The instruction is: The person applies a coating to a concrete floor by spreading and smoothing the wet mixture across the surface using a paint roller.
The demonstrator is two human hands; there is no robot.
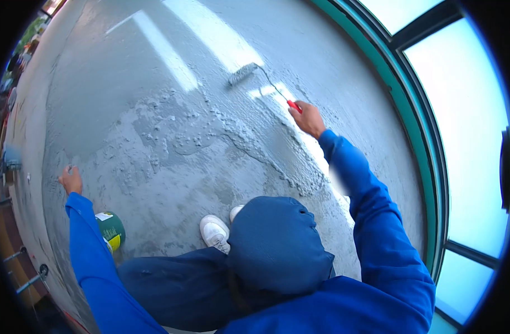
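Observation:
My right hand [308, 119] is closed around the red handle of a paint roller [243, 74]. The roller's bent wire frame reaches up and left to a grey-coated sleeve, which rests on the wet floor coating [227, 125]. Thick, lumpy grey material lies in ridges below and left of the roller, with glossy wet patches around it. My left hand [70, 180] is held out at the far left, fingers loosely bent and apart, with no tool visible in it. Below that hand stands a green can [110, 229] with a yellow and white label, near my left forearm.
A green-edged window frame [408, 119] with bright panes curves along the right side. My white shoes [215, 231] and bent knee [280, 242] are at the bottom middle, on duller grey floor. Metal fittings [42, 271] and blurred clutter line the far left edge.

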